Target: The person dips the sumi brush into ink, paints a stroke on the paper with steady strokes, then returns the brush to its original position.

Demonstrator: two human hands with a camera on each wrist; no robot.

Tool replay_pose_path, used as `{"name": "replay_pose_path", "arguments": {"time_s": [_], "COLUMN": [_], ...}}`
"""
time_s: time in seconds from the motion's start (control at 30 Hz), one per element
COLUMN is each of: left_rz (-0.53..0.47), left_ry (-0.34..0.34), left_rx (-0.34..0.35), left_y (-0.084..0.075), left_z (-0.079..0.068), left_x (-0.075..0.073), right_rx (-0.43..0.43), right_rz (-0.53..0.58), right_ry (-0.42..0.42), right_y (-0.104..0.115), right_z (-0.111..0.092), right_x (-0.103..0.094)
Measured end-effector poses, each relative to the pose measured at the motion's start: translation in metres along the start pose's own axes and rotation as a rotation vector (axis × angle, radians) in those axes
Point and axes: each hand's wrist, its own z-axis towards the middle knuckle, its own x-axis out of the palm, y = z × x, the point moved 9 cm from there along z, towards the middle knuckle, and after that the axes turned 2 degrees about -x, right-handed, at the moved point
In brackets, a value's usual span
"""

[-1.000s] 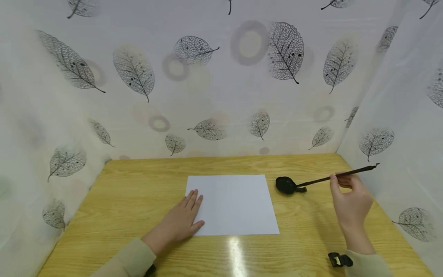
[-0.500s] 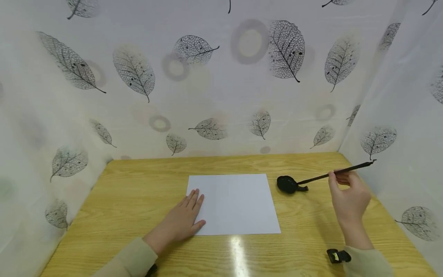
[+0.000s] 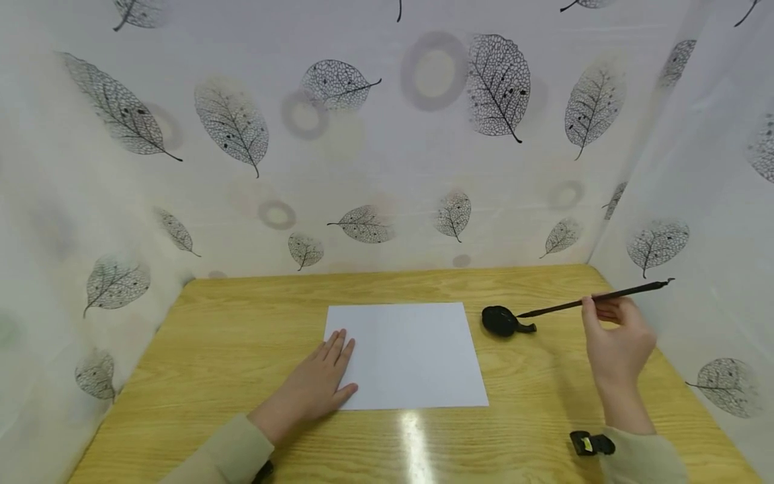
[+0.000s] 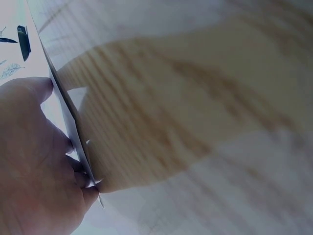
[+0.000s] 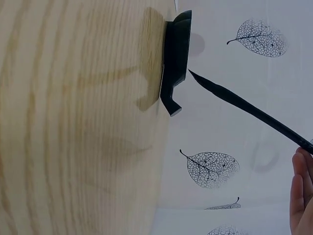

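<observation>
Wood-grain tbl [image 3: 230,349] w/ glare nr front, white leaf-print sheeting [image 3: 387,161] behind & both sides; L hand [image 3: 314,384] lies flat, fingers straight, on L edge of white paper [image 3: 417,356], R hand [image 3: 619,343] pinches dark brush [image 3: 631,291] abt mid-length, its tip just off blk dish [image 3: 499,321] R of paper. Both sleeves [image 3: 642,458] cut off at btm of head view, R hand mostly out of its own wrist view, L wrist view blurry on tbl side; can't make out what's in dish.
</observation>
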Motion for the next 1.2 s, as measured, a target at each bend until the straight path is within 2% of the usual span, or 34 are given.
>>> {"name": "replay_pose_path", "arguments": {"time_s": [0.2, 0.53, 0.73, 0.97, 1.2], "left_rz": [0.012, -0.003, -0.029, -0.031, -0.004], "left_ry": [0.004, 0.010, 0.009, 0.018, 0.018], "left_rx": [0.001, -0.006, -0.004, -0.005, -0.002], "left_y": [0.000, 0.000, 0.000, 0.001, 0.004], "left_z": [0.000, -0.001, 0.000, 0.002, 0.003], "left_x": [0.001, -0.001, 0.001, 0.005, 0.005], "right_rx": [-0.010, 0.003, 0.003, -0.013, -0.004], "right_rz": [-0.021, -0.022, 0.008, -0.030, -0.039], "right_ry": [0.034, -0.005, 0.002, 0.038, 0.015], "right_y": [-0.001, -0.005, -0.002, -0.002, -0.006], "right_z": [-0.004, 0.001, 0.001, -0.001, 0.001], "right_x": [0.008, -0.003, 0.002, 0.008, 0.000]}}
